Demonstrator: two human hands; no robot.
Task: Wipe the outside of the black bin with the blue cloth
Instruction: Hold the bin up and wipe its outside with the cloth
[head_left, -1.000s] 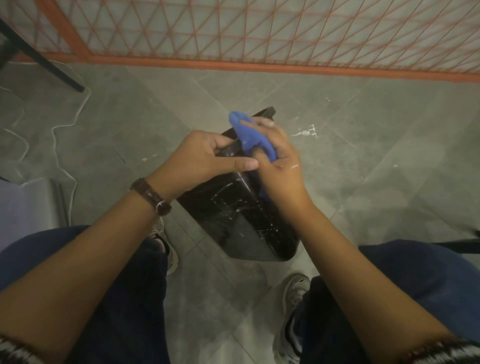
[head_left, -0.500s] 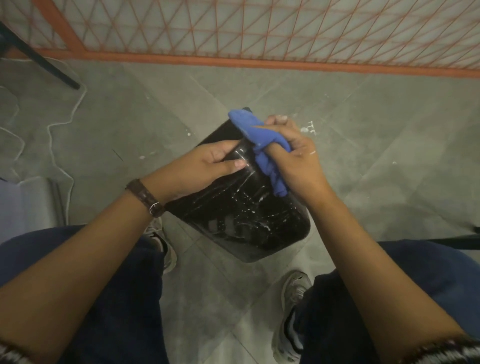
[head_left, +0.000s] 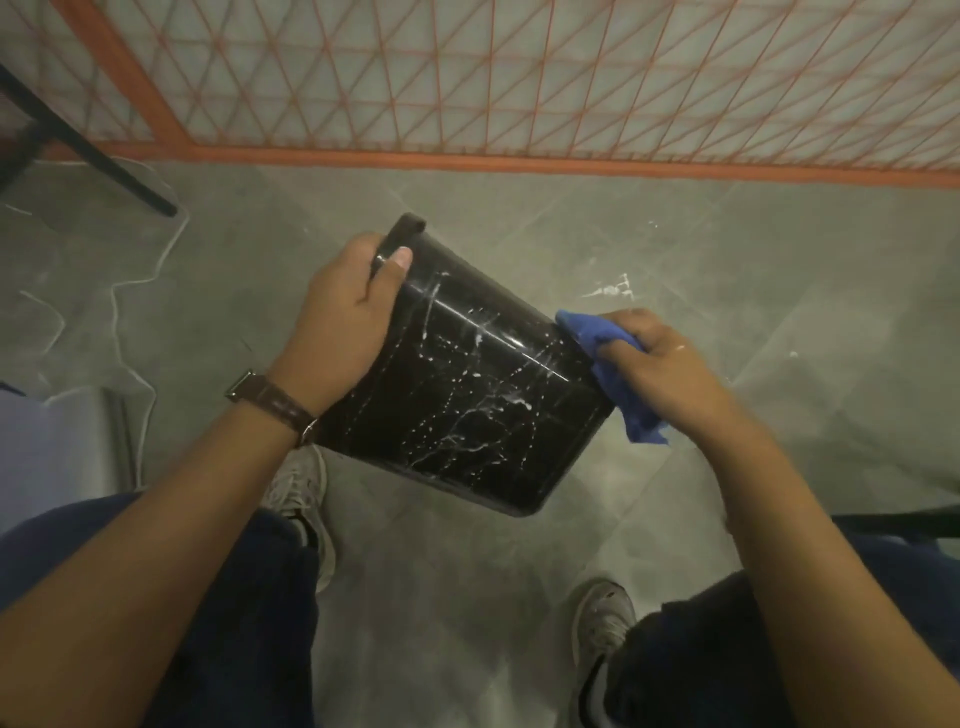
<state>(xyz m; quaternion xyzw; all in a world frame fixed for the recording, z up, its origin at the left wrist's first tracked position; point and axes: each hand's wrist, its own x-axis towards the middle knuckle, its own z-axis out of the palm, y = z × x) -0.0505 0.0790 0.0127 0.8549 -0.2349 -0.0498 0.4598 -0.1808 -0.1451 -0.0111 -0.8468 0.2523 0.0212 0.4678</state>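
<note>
The black bin (head_left: 457, 395) is lying tilted between the two hands, over the grey floor (head_left: 727, 249). The left hand (head_left: 348, 312) is gripping the bin's lipped end at 10 o'clock, with the thumb curled over the splashed side wall. The right hand (head_left: 660, 364) is clenching the bunched blue cloth (head_left: 618, 374) and pressing it against the bin's edge at 3 o'clock.

An orange lattice fence (head_left: 519, 78) is closing off the 12 o'clock side. Bare floor is lying open from 1 to 3 o'clock. A white cable (head_left: 119, 312) is trailing at 9 o'clock. Two shoes (head_left: 301, 499) are standing near 6 o'clock, just below the bin.

The bin's axis is running from 10 o'clock to 4 o'clock, with the lipped end pointing to 10 o'clock. Its white-streaked side is facing up. Whether the low corner is touching the floor cannot be told.
</note>
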